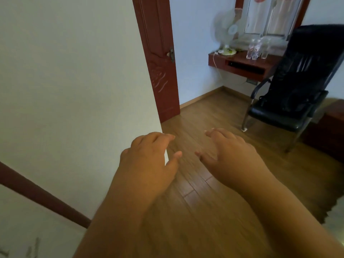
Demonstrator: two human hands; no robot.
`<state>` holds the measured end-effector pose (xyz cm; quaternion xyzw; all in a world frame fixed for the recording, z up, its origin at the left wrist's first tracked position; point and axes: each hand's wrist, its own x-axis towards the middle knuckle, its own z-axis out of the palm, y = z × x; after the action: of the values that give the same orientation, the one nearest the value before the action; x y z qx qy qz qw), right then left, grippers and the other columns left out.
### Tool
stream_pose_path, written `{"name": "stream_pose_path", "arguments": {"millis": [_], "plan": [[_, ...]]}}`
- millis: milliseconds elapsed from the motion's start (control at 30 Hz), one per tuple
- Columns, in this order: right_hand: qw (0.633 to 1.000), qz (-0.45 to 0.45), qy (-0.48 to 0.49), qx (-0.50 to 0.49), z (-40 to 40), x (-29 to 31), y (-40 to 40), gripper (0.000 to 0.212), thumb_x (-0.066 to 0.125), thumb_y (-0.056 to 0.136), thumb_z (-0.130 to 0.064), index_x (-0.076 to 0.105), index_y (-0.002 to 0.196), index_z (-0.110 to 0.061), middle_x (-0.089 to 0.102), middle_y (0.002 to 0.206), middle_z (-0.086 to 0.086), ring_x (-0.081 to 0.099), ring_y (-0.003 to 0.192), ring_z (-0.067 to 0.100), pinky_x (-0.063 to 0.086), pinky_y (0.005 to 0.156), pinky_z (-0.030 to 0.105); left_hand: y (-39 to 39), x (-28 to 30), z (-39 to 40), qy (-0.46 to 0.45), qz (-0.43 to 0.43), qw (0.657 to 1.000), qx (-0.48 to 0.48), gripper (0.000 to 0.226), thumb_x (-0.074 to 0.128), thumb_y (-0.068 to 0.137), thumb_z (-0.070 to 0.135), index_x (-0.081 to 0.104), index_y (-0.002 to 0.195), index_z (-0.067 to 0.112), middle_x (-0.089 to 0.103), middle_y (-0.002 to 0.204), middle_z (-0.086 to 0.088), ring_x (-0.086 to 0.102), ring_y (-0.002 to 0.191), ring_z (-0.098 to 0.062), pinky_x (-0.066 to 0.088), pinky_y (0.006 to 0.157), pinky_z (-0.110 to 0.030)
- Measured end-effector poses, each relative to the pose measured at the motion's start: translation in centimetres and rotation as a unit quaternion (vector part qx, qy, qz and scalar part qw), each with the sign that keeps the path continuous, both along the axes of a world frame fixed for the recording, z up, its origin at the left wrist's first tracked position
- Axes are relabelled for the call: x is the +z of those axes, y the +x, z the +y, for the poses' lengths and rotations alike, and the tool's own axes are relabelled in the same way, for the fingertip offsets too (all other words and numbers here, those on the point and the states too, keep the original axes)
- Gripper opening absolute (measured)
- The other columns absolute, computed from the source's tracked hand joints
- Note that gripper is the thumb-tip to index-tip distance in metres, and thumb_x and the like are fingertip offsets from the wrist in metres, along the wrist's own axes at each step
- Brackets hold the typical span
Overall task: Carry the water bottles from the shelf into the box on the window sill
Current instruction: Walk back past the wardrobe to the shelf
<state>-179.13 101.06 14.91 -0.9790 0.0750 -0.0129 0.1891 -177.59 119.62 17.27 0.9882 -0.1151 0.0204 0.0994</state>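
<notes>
Several clear plastic water bottles (257, 48) stand upright on a red-brown wall shelf (242, 67) at the far right of the room. My left hand (150, 157) and my right hand (229, 151) hover side by side over the wooden floor in the middle of the view, palms down, fingers relaxed and holding nothing. Both hands are far from the bottles. No box or window sill is in view.
A black office chair (290, 101) stands just right of the shelf, partly in front of it. A white fan (226, 32) sits on the shelf's left end under a mirror. A white wall corner (160, 116) and a red-brown door (160, 58) lie to my left.
</notes>
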Motion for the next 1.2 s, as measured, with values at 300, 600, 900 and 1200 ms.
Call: {"name": "stream_pose_path", "arguments": {"millis": [300, 600, 900, 1200], "plan": [[0.998, -0.014, -0.029, -0.048, -8.1, 2.3, 6.5, 0.072, 0.048, 0.091, -0.066, 0.026, 0.153, -0.037, 0.028, 0.160, -0.009, 0.032, 0.145, 0.020, 0.031, 0.118, 0.048, 8.7, 0.7, -7.3, -0.033, -0.023, 0.997, -0.060, 0.056, 0.041, 0.094, 0.066, 0.035, 0.146, 0.046, 0.035, 0.155, 0.018, 0.035, 0.141, -0.010, 0.035, 0.111, -0.035], [0.989, 0.004, -0.038, -0.144, -16.8, 0.9, 10.0, 0.071, 0.046, 0.090, -0.069, 0.025, 0.151, -0.041, 0.028, 0.159, -0.012, 0.033, 0.144, 0.018, 0.036, 0.115, 0.046, 16.9, -0.5, -16.0, -0.058, -0.018, 0.980, -0.192, 0.053, 0.039, 0.094, 0.064, 0.036, 0.144, 0.046, 0.038, 0.148, 0.021, 0.031, 0.139, -0.007, 0.038, 0.109, -0.037], [0.971, 0.043, -0.057, -0.230, -22.4, 0.2, 18.3, 0.072, 0.044, 0.091, -0.069, 0.023, 0.153, -0.039, 0.025, 0.161, -0.012, 0.029, 0.147, 0.018, 0.031, 0.118, 0.047, 29.0, -2.1, -23.2, -0.087, -0.007, 0.954, -0.286, 0.052, 0.040, 0.095, 0.063, 0.034, 0.144, 0.047, 0.038, 0.145, 0.025, 0.029, 0.134, -0.002, 0.033, 0.101, -0.029], [0.963, 0.044, -0.062, -0.260, -26.2, 0.1, 30.9, 0.071, 0.043, 0.092, -0.068, 0.022, 0.153, -0.040, 0.023, 0.161, -0.014, 0.027, 0.147, 0.015, 0.029, 0.118, 0.045, 42.6, -2.6, -28.4, -0.095, 0.006, 0.941, -0.324, 0.052, 0.038, 0.095, 0.064, 0.033, 0.144, 0.048, 0.033, 0.146, 0.027, 0.028, 0.134, 0.001, 0.028, 0.097, -0.025]]}}
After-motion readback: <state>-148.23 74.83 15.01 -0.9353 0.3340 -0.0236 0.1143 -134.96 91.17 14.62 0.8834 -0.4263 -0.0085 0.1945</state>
